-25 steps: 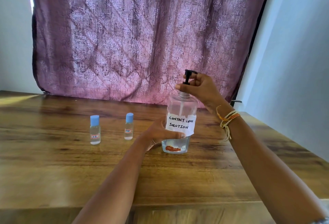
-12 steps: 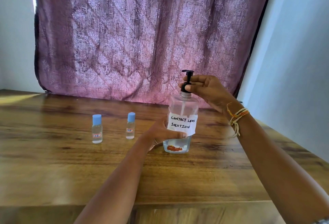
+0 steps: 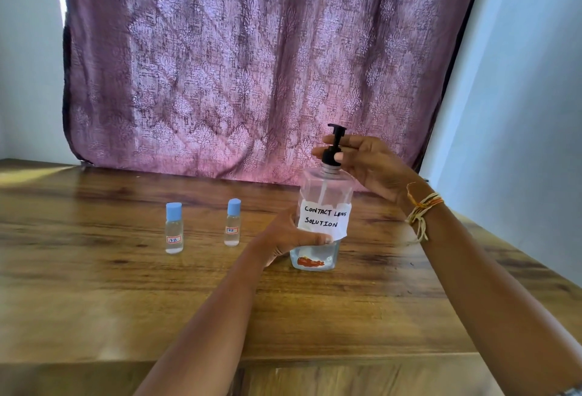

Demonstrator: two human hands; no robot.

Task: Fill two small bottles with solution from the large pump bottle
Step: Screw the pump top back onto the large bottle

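Right of centre on the wooden table (image 3: 94,295): pump bottle (image 3: 324,203), nearly empty, probably light and tippy. Left hand (image 3: 288,238) grips its labelled body; right hand (image 3: 368,162) pinches the black pump collar. Two capped small bottles (image 3: 174,228) (image 3: 232,223) stand apart, left. Best held low.

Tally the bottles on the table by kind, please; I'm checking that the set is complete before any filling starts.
Large clear pump bottle with black pump and handwritten paper label: 1
Small clear bottles with light blue caps: 2, one on the left, one to its right
Total: 3 bottles, all upright on the wooden table.
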